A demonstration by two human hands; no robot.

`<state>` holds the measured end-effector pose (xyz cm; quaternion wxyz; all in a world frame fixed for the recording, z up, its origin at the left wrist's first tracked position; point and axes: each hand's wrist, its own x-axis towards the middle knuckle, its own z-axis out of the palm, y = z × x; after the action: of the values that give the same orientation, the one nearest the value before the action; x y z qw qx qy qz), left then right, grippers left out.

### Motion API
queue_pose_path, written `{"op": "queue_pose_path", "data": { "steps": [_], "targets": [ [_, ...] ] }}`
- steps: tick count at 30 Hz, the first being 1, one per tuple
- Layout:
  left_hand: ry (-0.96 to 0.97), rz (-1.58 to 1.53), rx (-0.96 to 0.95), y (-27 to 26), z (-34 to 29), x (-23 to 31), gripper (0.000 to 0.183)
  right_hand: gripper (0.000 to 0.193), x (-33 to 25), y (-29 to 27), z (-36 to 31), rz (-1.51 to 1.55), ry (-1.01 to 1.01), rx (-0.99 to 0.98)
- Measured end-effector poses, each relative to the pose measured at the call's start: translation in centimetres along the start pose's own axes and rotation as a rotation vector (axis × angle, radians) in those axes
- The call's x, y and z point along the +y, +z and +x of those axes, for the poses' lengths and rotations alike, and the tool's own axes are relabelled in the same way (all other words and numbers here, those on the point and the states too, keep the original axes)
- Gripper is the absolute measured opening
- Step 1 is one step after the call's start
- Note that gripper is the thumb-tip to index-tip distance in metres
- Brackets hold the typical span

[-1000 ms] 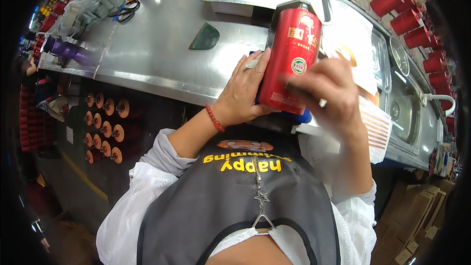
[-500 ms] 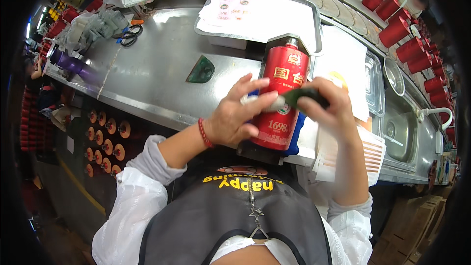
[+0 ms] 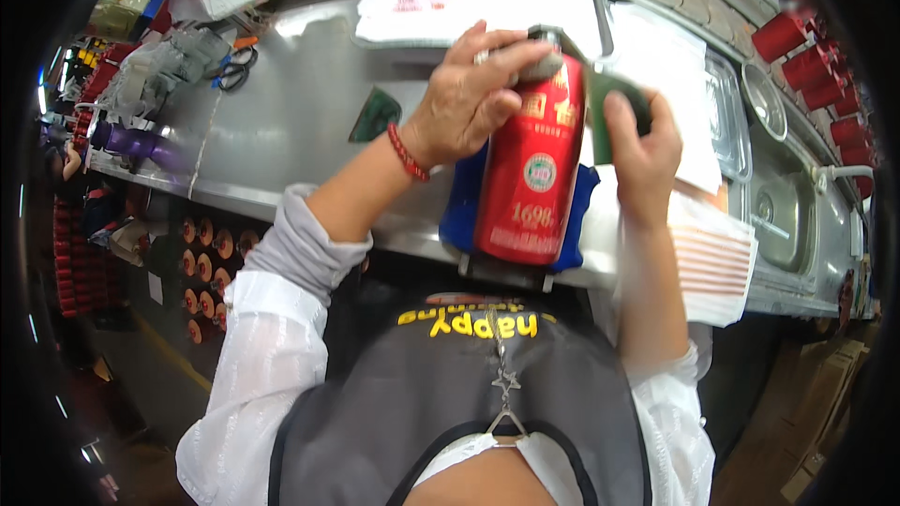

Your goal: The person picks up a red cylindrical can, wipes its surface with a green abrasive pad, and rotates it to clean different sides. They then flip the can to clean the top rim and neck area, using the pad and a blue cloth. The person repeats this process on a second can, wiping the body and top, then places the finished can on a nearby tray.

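A red bottle [image 3: 530, 192] with gold and white markings lies on a blue cloth [image 3: 461, 211] at the bench edge, its neck pointing away from me. Across its upper part reaches my left hand [image 3: 469, 98], fingers stretched out and thumb apart. A greyish covering shows on a fingertip that rests on the bottle's shoulder. Just right of the bottle, my right hand [image 3: 647, 145] pinches a flat dark green scraper [image 3: 603, 117], held apart from the red surface. Another green piece [image 3: 377, 114] lies on the metal bench left of my left hand.
Behind the bottle stands a tray [image 3: 607, 14] with white label sheets [image 3: 487, 0]. Scissors [image 3: 236, 68] and a purple bottle [image 3: 141, 142] are at the left. A sink [image 3: 787, 211] and striped sheets [image 3: 708, 267] lie to the right. Red bottles [image 3: 820, 66] line the far right.
My left hand has moved from the bottle's middle up to its shoulder. The right hand has drawn the green scraper off the bottle's middle to its right side, uncovering the round emblem.
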<state>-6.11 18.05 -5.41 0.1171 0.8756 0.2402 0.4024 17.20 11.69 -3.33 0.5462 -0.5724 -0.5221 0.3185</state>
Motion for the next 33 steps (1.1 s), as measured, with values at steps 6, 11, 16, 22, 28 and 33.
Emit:
{"op": "queue_pose_path", "data": {
  "steps": [6, 11, 16, 22, 28, 33],
  "targets": [
    [-0.273, -0.299, 0.133, 0.8, -3.7, 4.8, 0.073, 0.034, -2.7, -2.3, -7.0, -0.370, -0.742, -0.327],
    [-0.315, -0.208, -0.049, 1.1, -7.4, 10.2, 0.124, 0.020, -3.8, -1.9, -10.7, 0.219, 0.208, -0.222],
    [-0.316, -0.042, -0.021, 2.6, -8.0, 10.2, 0.126, 0.019, -0.5, -1.8, -10.7, 0.277, 0.234, -0.120],
    [-0.324, -0.062, -0.031, 2.8, -8.8, 10.1, 0.127, 0.040, -0.8, -3.8, -9.2, -0.301, -0.751, -0.306],
    [-0.386, -0.022, -0.027, 3.0, -8.7, 10.1, 0.128, 0.027, -2.6, -3.5, -0.7, 0.021, -0.090, -0.688],
    [-0.458, 0.030, -0.064, 3.0, -9.6, 10.2, 0.123, 0.022, -4.1, -3.1, -2.4, -0.245, -0.872, -0.720]
  ]
}}
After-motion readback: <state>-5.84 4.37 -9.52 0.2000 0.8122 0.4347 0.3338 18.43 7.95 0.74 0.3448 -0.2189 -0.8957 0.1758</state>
